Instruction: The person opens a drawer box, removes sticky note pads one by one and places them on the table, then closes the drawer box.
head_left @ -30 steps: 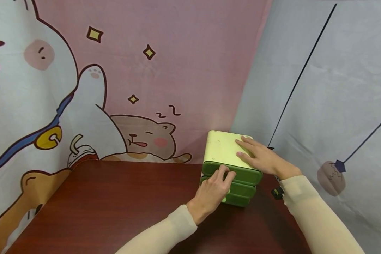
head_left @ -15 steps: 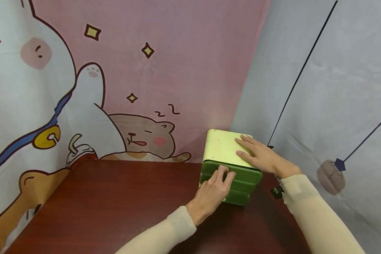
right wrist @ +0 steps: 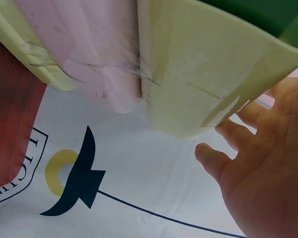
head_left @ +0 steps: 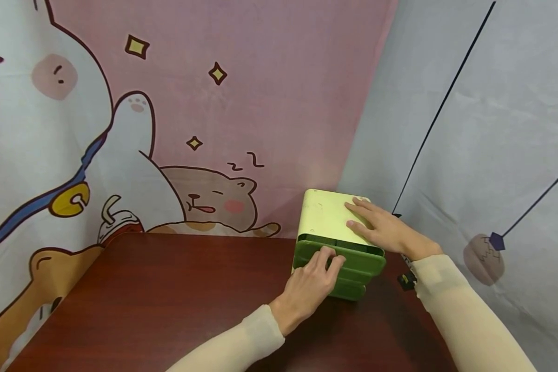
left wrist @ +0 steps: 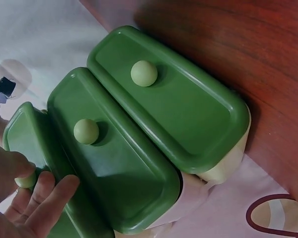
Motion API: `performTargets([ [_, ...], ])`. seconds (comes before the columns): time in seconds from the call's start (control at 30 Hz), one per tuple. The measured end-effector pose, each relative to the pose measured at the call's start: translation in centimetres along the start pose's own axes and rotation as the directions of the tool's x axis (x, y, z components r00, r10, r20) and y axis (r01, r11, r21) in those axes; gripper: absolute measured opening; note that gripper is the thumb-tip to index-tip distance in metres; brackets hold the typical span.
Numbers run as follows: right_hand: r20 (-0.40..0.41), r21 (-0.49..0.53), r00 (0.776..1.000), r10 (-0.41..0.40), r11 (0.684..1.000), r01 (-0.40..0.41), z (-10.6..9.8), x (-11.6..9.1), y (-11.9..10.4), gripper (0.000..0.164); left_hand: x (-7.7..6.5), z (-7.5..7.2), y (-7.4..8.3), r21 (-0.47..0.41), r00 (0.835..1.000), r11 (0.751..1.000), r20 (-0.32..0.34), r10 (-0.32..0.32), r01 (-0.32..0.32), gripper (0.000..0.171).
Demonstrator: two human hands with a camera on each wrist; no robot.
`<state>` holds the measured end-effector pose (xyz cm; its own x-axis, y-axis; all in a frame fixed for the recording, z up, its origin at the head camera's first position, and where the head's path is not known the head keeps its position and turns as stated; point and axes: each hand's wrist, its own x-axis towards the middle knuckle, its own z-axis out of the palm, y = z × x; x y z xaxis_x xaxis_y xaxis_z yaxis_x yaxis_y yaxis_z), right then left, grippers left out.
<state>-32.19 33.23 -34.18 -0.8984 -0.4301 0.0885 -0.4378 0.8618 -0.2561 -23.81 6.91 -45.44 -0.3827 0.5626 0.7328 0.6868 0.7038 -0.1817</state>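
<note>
A small drawer cabinet (head_left: 327, 214) with a pale yellow top and green drawer fronts stands on the table. My left hand (head_left: 308, 283) pinches the round, pale green knob (left wrist: 25, 181) of the top drawer (head_left: 362, 262), which is pulled out a little, leaving a dark gap under the cabinet's top. Below it, the middle drawer (left wrist: 129, 173) and bottom drawer (left wrist: 188, 111) each show a round knob in the left wrist view. My right hand (head_left: 386, 230) rests on the cabinet top near its right edge, fingers extended.
The reddish-brown table (head_left: 190, 299) reaches left and forward of the cabinet. Behind it hangs a pink cloth (head_left: 269, 93) printed with cartoon animals, and a grey-white cloth (head_left: 507, 129) hangs on the right. A small black object (head_left: 406, 281) shows by the right wrist.
My left hand has drawn the top drawer slightly out toward me, opening a gap beneath the cabinet top. The right hand has stayed in place on top.
</note>
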Motion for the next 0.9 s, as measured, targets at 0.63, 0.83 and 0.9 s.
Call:
performTargets([
  [0.63,0.008,-0.019,1.000,-0.004,1.000,0.004,-0.1,-0.1,-0.2,0.075,-0.8,-1.0,0.3,0.124,0.996,0.991,-0.068,0.052,-0.043,0.030],
  [0.83,0.001,-0.027,1.000,-0.013,1.000,0.013,-0.1,-0.1,-0.2,0.074,-0.9,-1.3,0.4,0.136,0.995,0.989,-0.074,0.065,-0.054,0.031],
  [0.9,-0.001,-0.026,1.000,-0.016,1.000,0.015,-0.1,-0.2,-0.2,0.074,-0.9,-1.3,0.4,0.138,0.994,0.989,-0.078,0.072,-0.061,0.031],
])
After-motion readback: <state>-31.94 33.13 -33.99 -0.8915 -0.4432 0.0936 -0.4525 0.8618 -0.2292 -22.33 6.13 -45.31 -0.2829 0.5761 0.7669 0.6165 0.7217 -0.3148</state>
